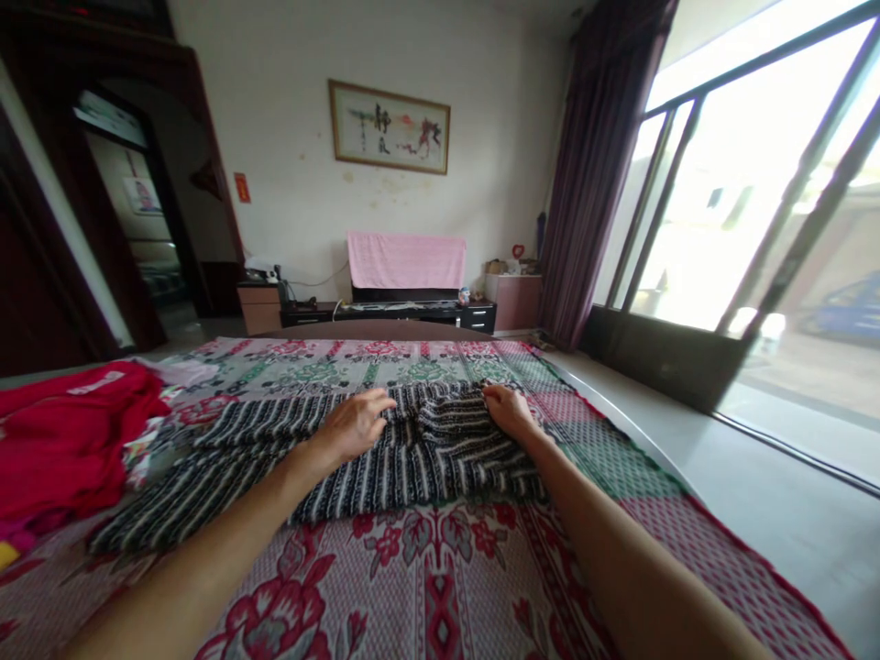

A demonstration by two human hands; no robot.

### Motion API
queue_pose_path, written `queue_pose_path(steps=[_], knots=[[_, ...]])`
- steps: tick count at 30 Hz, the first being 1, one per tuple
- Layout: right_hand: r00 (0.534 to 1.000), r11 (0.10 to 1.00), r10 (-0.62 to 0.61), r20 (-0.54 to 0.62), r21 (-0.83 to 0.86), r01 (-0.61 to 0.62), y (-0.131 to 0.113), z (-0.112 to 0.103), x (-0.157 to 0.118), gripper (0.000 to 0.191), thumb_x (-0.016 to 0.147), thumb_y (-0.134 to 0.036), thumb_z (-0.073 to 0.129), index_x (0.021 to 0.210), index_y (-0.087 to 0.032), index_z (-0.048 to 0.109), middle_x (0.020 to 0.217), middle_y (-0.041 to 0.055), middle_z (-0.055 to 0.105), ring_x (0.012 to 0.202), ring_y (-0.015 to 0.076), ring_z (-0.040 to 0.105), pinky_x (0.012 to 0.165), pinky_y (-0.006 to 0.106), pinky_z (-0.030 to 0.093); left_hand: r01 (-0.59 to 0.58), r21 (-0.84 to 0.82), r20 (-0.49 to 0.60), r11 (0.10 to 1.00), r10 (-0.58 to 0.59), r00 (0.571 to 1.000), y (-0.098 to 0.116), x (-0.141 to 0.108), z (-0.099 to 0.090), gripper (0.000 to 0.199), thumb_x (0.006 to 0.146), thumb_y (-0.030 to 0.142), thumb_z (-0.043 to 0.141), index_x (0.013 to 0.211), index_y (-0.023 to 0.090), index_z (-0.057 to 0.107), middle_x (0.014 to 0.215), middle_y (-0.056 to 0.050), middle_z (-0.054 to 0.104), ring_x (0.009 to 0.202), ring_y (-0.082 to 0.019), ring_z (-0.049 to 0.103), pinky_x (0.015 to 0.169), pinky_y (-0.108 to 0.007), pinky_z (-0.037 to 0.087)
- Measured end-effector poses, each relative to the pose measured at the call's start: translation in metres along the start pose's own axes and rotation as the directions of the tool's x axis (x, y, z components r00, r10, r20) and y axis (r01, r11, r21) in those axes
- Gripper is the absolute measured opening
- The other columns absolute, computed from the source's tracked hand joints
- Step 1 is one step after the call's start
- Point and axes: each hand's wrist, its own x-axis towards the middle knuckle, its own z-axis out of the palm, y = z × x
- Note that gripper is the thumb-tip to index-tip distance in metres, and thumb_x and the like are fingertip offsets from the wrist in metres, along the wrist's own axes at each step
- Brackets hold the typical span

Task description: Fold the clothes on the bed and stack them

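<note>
A black and white striped knit garment (pixel 371 477) lies across the patterned cloth (pixel 440 568) that covers the table. Over the garment's middle, near its far edge, is my left hand (pixel 357 423), its fingers curled and a little apart, with no cloth visibly gripped. My right hand (pixel 509 410) is closed on the garment's far right edge, the fingertips pinching the knit. Between the two hands the knit is bunched into folds. The garment's left part stretches flat past my left forearm.
Red clothes (pixel 61 440) lie piled at the left of the table. Beyond the table stand a low black cabinet (pixel 478 318) and a pink cloth (pixel 405 260) draped over something. A purple curtain (pixel 591 165) and large glass doors are on the right.
</note>
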Motion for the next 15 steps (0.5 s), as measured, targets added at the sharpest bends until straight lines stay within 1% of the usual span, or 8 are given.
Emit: queue_pose_path(steps=[2, 3, 5, 8, 11, 13, 15], knots=[[1.0, 1.0, -0.007, 0.006, 0.006, 0.007, 0.008, 0.003, 0.0, 0.029, 0.081, -0.021, 0.05, 0.099, -0.026, 0.072, 0.098, 0.0005, 0.073, 0.095, 0.018, 0.066, 0.086, 0.027, 0.047, -0.046, -0.046, -0.008, 0.998, 0.046, 0.999, 0.021, 0.015, 0.018, 0.046, 0.074, 0.008, 0.046, 0.113, 0.022, 0.065, 0.119, -0.007, 0.063, 0.111, -0.019, 0.059, 0.102, -0.031, 0.045], [1.0, 1.0, -0.006, 0.006, 0.017, 0.005, 0.011, 0.003, 0.001, 0.029, 0.081, -0.021, 0.05, 0.099, -0.026, 0.072, 0.098, 0.0, 0.073, 0.096, 0.0178, 0.066, 0.087, 0.027, 0.047, -0.051, -0.064, -0.013, 0.997, 0.05, 0.999, 0.027, 0.021, 0.027, 0.05, 0.073, 0.006, 0.046, 0.116, 0.023, 0.064, 0.12, -0.007, 0.062, 0.111, -0.018, 0.059, 0.102, -0.031, 0.045], [1.0, 0.999, 0.008, 0.006, 0.046, -0.008, 0.015, 0.004, 0.002, 0.029, 0.081, -0.02, 0.05, 0.099, -0.027, 0.071, 0.096, -0.0012, 0.074, 0.095, 0.0171, 0.066, 0.086, 0.027, 0.048, -0.048, -0.087, 0.001, 0.995, 0.048, 0.999, 0.032, 0.026, 0.044, 0.053, 0.073, 0.004, 0.044, 0.118, 0.023, 0.063, 0.125, -0.007, 0.06, 0.112, -0.018, 0.059, 0.102, -0.031, 0.046], [0.999, 0.997, 0.034, -0.016, 0.074, -0.032, 0.019, 0.006, 0.004, 0.028, 0.081, -0.021, 0.051, 0.1, -0.026, 0.071, 0.094, -0.0008, 0.074, 0.092, 0.0169, 0.067, 0.082, 0.026, 0.049, -0.035, -0.107, 0.039, 0.994, 0.039, 0.998, 0.029, 0.025, 0.061, 0.048, 0.073, 0.003, 0.043, 0.11, 0.023, 0.068, 0.124, -0.007, 0.062, 0.112, -0.018, 0.059, 0.101, -0.031, 0.046], [0.995, 0.993, 0.093, -0.03, 0.082, -0.09, 0.02, 0.007, 0.009, 0.027, 0.081, -0.024, 0.052, 0.1, -0.023, 0.071, 0.093, 0.0017, 0.074, 0.088, 0.017, 0.067, 0.078, 0.024, 0.049, -0.038, -0.123, 0.036, 0.992, 0.042, 0.998, 0.023, 0.021, 0.071, 0.046, 0.075, 0.005, 0.042, 0.108, 0.023, 0.069, 0.117, -0.005, 0.066, 0.111, -0.017, 0.06, 0.103, -0.031, 0.045], [0.987, 0.983, 0.162, 0.014, 0.082, -0.162, 0.019, 0.007, 0.015, 0.028, 0.082, -0.025, 0.05, 0.099, -0.021, 0.072, 0.088, 0.0024, 0.074, 0.081, 0.016, 0.068, 0.073, 0.023, 0.049, -0.031, -0.125, 0.012, 0.992, 0.032, 0.999, 0.02, 0.019, 0.074, 0.045, 0.076, 0.006, 0.042, 0.108, 0.022, 0.069, 0.12, -0.005, 0.065, 0.113, -0.017, 0.059, 0.104, -0.031, 0.044], [0.973, 0.972, 0.22, 0.075, 0.063, -0.225, 0.016, 0.006, 0.024, 0.029, 0.084, -0.028, 0.046, 0.094, -0.019, 0.072, 0.08, 0.0035, 0.074, 0.072, 0.0151, 0.068, 0.067, 0.022, 0.049, -0.012, -0.122, -0.008, 0.992, 0.011, 1.0, 0.02, 0.018, 0.075, 0.044, 0.077, 0.007, 0.042, 0.107, 0.023, 0.07, 0.123, -0.004, 0.063, 0.114, -0.017, 0.059, 0.104, -0.031, 0.044]])
